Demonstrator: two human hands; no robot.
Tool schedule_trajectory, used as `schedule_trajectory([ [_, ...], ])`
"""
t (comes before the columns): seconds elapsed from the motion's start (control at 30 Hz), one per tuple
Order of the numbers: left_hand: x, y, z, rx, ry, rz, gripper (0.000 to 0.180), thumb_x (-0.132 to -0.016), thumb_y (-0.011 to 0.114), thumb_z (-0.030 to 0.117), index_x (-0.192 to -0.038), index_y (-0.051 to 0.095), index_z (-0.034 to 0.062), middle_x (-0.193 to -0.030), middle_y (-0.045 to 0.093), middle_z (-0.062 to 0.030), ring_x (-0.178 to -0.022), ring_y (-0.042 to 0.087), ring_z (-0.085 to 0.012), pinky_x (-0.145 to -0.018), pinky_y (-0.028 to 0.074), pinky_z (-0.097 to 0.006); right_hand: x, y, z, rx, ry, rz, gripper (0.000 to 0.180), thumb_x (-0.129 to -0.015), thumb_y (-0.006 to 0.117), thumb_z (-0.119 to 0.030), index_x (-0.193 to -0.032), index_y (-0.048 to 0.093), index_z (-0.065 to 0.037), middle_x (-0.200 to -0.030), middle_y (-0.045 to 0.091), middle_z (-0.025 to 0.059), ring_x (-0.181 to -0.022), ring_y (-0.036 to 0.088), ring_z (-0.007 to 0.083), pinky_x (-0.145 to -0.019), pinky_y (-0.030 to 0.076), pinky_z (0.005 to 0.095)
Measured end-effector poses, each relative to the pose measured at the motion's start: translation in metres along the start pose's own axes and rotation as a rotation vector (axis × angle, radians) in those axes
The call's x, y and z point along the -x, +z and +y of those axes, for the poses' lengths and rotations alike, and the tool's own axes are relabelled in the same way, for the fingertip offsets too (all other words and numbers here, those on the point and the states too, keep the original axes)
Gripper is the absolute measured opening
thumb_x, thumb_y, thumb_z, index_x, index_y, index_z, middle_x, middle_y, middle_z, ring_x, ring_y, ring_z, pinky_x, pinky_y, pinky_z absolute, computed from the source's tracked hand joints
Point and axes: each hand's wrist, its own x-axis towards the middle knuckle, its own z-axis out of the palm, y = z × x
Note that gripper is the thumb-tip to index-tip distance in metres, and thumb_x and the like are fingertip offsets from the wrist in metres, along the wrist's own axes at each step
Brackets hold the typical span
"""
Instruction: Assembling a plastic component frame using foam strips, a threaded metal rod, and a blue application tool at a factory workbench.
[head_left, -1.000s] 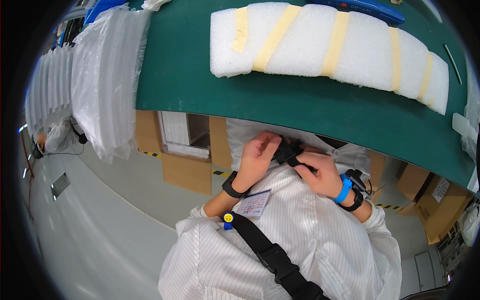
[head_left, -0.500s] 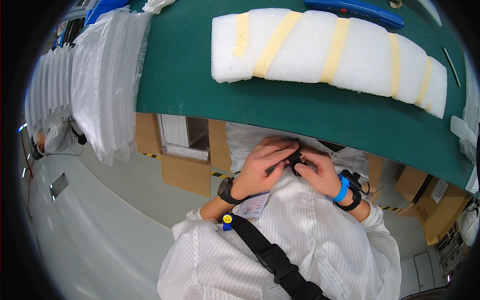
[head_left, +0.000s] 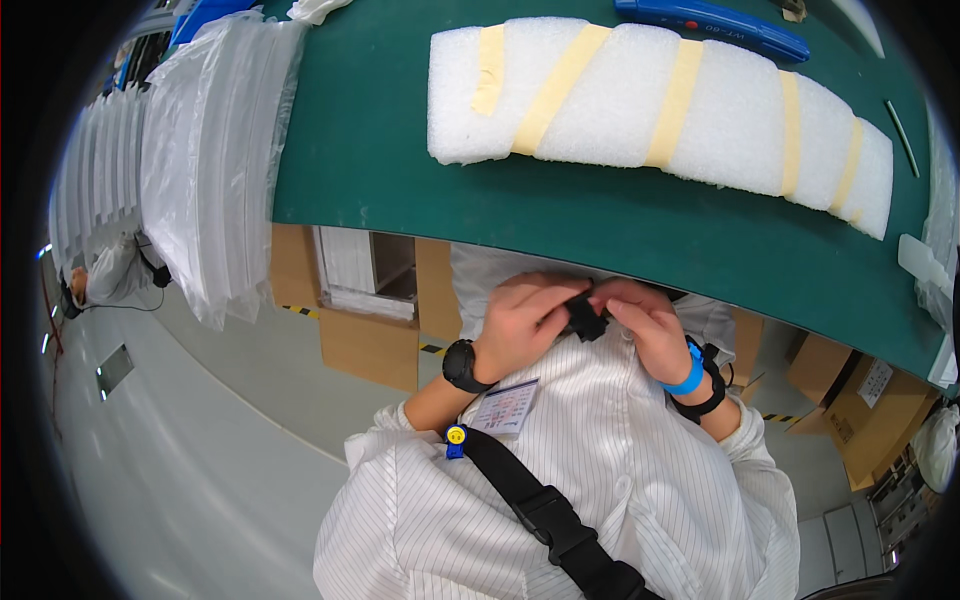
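In front of my chest, just below the table's near edge, a small black object (head_left: 586, 318) sits between my hands; its exact kind cannot be made out. My left hand (head_left: 522, 318) is closed on it from the left, fingers bent over its upper side. My right hand (head_left: 645, 325) has thumb and fingers pinched together at its right side. Part of the object is covered by the fingers. A dark watch is on my left wrist, a blue band and a black strap on my right.
On the green table (head_left: 400, 200) lies a long white foam block (head_left: 640, 95) wrapped with cream tape. Behind it is a blue handheld tool (head_left: 715, 27). Plastic-wrapped white panels (head_left: 225, 130) stand at the left. Cardboard boxes (head_left: 370, 345) are under the table.
The black object has turned and shows more of itself between my hands. My right fingers have shifted from lying over it to pinching at its right side.
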Motion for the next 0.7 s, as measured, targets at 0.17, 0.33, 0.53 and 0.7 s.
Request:
schedule_trajectory([
  [0.17, 0.004, 0.007, -0.01, 0.309, -0.278, 0.304, 0.031, -0.079, 0.055, -0.01, -0.105, 0.068, 0.0004, -0.093, 0.071, -0.013, -0.084, 0.068, -0.0239, -0.077, 0.052, -0.03, -0.005, 0.005, 0.008, 0.15, -0.093, 0.062, 0.04, -0.094, 0.06, -0.013, -0.132, 0.054, -0.001, -0.123, 0.06, 0.0112, -0.11, 0.058, 0.0197, -0.097, 0.044, 0.0313],
  [0.33, 0.0, 0.012, -0.017, 0.573, -0.603, 0.499, 0.02, -0.084, 0.055, -0.01, -0.1, 0.065, -0.0025, -0.093, 0.069, -0.0144, -0.084, 0.066, -0.0197, -0.078, 0.05, -0.028, -0.015, 0.009, 0.016, 0.421, -0.03, -0.053, 0.054, -0.092, 0.063, -0.008, -0.141, 0.043, -0.001, -0.136, 0.053, 0.014, -0.124, 0.052, 0.0214, -0.108, 0.038, 0.0341],
  [0.53, 0.016, -0.011, -0.022, 0.107, -0.242, 0.347, 0.013, -0.081, 0.064, -0.008, -0.092, 0.067, -0.0021, -0.1, 0.069, -0.0123, -0.088, 0.066, -0.0232, -0.078, 0.052, -0.029, -0.037, 0.005, 0.044, 0.105, -0.053, 0.032, 0.04, -0.092, 0.067, -0.008, -0.128, 0.053, 0.003, -0.118, 0.063, 0.0118, -0.102, 0.061, 0.018, -0.089, 0.05, 0.0306],
  [0.7, 0.014, -0.027, -0.009, 0.068, -0.129, 0.008, 0.02, -0.081, 0.058, -0.013, -0.098, 0.066, -0.0051, -0.108, 0.066, -0.0185, -0.093, 0.065, -0.0326, -0.08, 0.052, -0.034, -0.042, 0.004, 0.043, 0.079, -0.079, 0.017, 0.036, -0.092, 0.066, -0.005, -0.125, 0.054, 0.003, -0.115, 0.062, 0.0096, -0.101, 0.06, 0.0157, -0.088, 0.05, 0.0299],
])
